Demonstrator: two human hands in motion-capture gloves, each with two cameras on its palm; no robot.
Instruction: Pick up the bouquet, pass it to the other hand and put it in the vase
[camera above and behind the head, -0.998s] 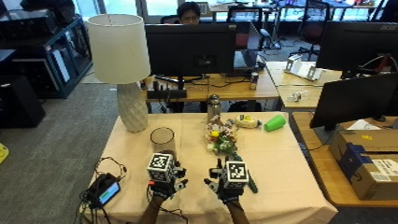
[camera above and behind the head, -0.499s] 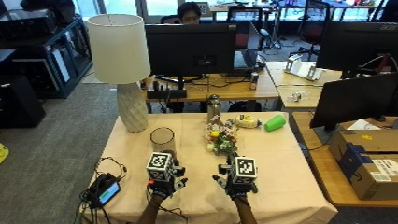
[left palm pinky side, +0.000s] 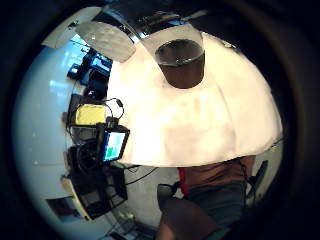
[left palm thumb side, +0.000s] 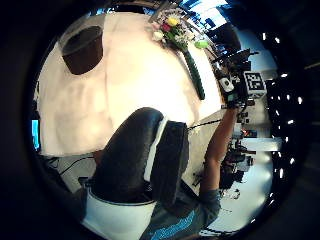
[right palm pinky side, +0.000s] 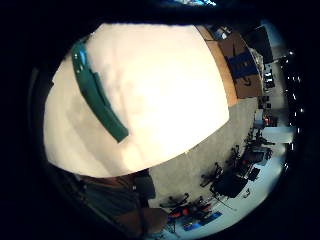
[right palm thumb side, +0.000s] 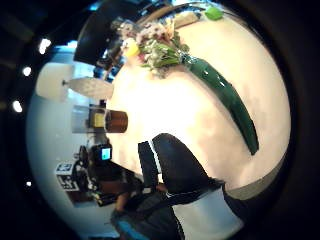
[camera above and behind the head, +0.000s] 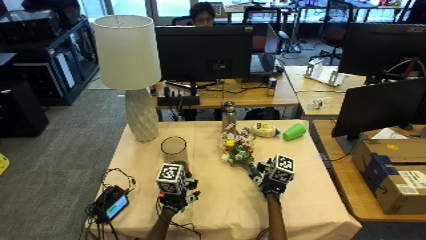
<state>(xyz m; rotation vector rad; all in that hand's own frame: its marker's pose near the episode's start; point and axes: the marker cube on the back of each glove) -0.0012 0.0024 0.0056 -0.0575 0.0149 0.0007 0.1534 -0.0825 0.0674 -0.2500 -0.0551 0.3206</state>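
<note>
outside view: right hand (camera above and behind the head: 273, 181) has moved forward to the bouquet (camera above and behind the head: 237, 150) stem end; left hand (camera above and behind the head: 174, 192) unchanged, near vase (camera above and behind the head: 174, 147); finger states unclear.
right thumb view: bouquet (right palm thumb side: 200, 75) flat on table (right palm thumb side: 165, 115), ungripped.
left thumb view: vase (left palm thumb side: 82, 49) upright, apart.

Black gloves on both hands: left hand (camera above and behind the head: 174, 194), right hand (camera above and behind the head: 271, 183). Forearms bare below the gloves, no long sleeves reaching the wrists. Black, rounded, smooth-surfaced glove thumb (left palm thumb side: 131, 155) seen close in the left thumb side palm view, with a pale strip running along it beside a second dark padded part. Same black padded shape with a pale strip (right palm thumb side: 177, 167) in the right thumb side palm view. Short sleeve of a grey-blue T-shirt (left palm thumb side: 212, 200) at the upper arm, lighter blue lettering across the shirt's front. Fingers themselves too small to tell apart from the outside view.
</note>
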